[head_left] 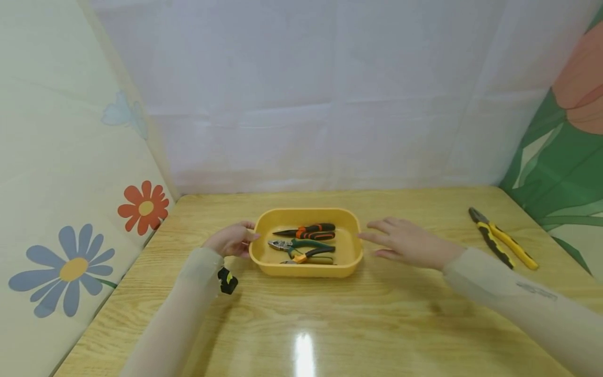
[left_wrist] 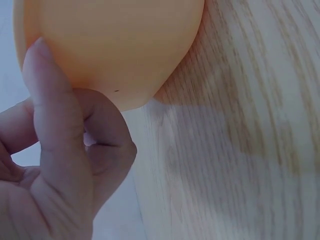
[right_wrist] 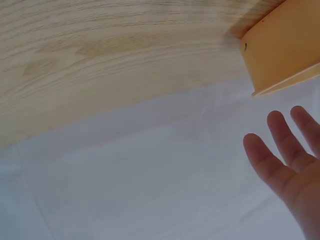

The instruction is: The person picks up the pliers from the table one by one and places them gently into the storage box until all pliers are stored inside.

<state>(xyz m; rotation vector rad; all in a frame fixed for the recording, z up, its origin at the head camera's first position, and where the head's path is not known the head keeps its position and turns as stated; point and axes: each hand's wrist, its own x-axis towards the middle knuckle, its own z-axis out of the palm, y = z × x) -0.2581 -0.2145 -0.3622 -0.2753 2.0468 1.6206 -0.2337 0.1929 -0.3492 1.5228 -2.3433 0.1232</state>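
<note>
A yellow plastic bin [head_left: 306, 270] sits mid-table in the head view. Inside lie orange-and-black long-nose pliers [head_left: 313, 229], green-handled combination pliers [head_left: 306, 244] and a smaller orange-and-black pair [head_left: 302, 258]. My left hand [head_left: 232, 239] grips the bin's left end; in the left wrist view the thumb [left_wrist: 52, 95] lies over the rim and the other fingers bend against the outside wall. My right hand [head_left: 400, 241] is held at the bin's right end, fingers spread and fairly straight. In the right wrist view its fingertips [right_wrist: 256, 145] point toward the bin's rim, with nothing held.
Large yellow-and-black pliers [head_left: 511, 242] lie on the table's right side. A small black item with a yellow mark [head_left: 228, 281] shows beside the left wrist. Pale cloth [head_left: 330, 104] hangs behind the wooden table [head_left: 367, 324], with flower-printed panels on both sides.
</note>
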